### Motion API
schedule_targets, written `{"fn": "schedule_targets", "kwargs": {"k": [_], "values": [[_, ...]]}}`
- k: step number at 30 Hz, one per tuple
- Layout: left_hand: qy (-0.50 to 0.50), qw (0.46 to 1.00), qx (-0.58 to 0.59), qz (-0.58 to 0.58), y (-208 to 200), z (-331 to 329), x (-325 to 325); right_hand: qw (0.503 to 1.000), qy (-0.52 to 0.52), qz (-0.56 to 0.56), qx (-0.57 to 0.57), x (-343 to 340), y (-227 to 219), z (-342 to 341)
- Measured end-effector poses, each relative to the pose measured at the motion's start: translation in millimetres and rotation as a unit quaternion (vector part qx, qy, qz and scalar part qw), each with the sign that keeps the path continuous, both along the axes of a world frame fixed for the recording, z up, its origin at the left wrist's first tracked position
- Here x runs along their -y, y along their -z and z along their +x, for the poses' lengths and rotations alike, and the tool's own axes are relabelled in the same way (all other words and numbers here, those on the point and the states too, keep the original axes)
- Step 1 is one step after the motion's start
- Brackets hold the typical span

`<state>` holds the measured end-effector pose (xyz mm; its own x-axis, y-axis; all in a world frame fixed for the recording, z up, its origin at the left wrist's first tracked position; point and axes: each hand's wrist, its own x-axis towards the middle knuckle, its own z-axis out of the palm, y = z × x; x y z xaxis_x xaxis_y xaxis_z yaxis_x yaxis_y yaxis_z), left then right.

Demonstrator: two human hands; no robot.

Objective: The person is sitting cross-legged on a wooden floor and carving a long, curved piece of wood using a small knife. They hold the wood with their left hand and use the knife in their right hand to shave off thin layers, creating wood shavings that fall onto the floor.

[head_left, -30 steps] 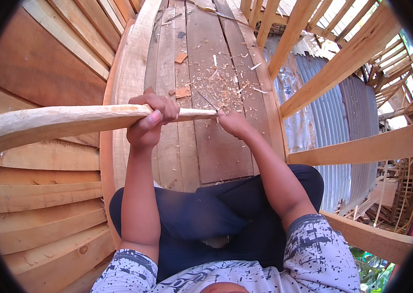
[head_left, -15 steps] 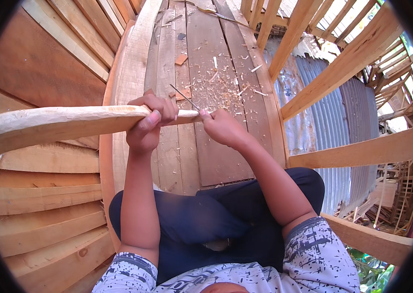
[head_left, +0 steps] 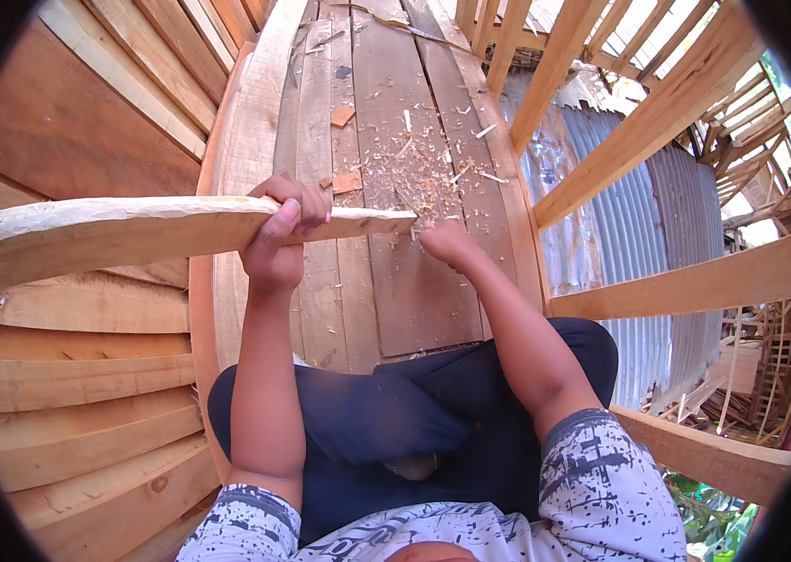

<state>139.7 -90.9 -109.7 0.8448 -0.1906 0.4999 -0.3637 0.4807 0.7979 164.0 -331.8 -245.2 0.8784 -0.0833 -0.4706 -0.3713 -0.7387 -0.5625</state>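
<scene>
A long, pale, curved piece of wood [head_left: 133,229] with a rough-cut upper edge runs from the left rim to the middle of the view. My left hand [head_left: 281,229] is closed round it near its narrower right end, thumb on the near side. Just beyond that end, my right hand [head_left: 447,244] is closed on a knife [head_left: 404,199], whose thin dark blade shows only faintly against the shavings. Its handle is hidden in my fist.
Wood shavings [head_left: 424,169] and small offcuts [head_left: 347,182] litter the plank floor [head_left: 424,300] ahead of my crossed legs. Stacked boards [head_left: 87,384] line the left. On the right, wooden rails [head_left: 686,279] stand before corrugated metal sheets [head_left: 615,197].
My right hand has moved right and slightly nearer with the knife, from along the wood to just past its end. My left hand keeps its hold, almost unmoved.
</scene>
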Motion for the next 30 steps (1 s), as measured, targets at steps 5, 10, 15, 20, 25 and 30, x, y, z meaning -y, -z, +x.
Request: {"fn": "schedule_targets", "kwargs": {"k": [5,10,15,20,25,30], "values": [[-0.038,0.999,-0.008,0.003,-0.9,-3.9,-3.0,0.993,-0.049,0.095,-0.045,-36.9,-82.1,-8.2],[-0.152,0.986,-0.042,-0.051,-0.2,-7.0,15.1,0.994,-0.001,0.104,-0.031,-34.0,-49.6,-2.7],[-0.226,0.969,-0.075,-0.064,1.1,-13.6,15.9,0.992,-0.056,0.094,0.056,-62.3,-72.6,-19.4],[-0.289,0.949,-0.102,-0.070,-4.5,-5.9,32.5,0.993,0.032,0.091,0.063,-48.9,-31.4,-7.5],[-0.280,0.955,-0.082,-0.052,0.3,-8.7,23.8,0.988,-0.021,0.105,0.115,-71.8,-66.0,-20.8],[-0.260,0.962,-0.066,-0.054,-1.8,-4.7,27.6,0.993,0.013,0.100,0.055,-51.3,-46.5,-9.5]]}}
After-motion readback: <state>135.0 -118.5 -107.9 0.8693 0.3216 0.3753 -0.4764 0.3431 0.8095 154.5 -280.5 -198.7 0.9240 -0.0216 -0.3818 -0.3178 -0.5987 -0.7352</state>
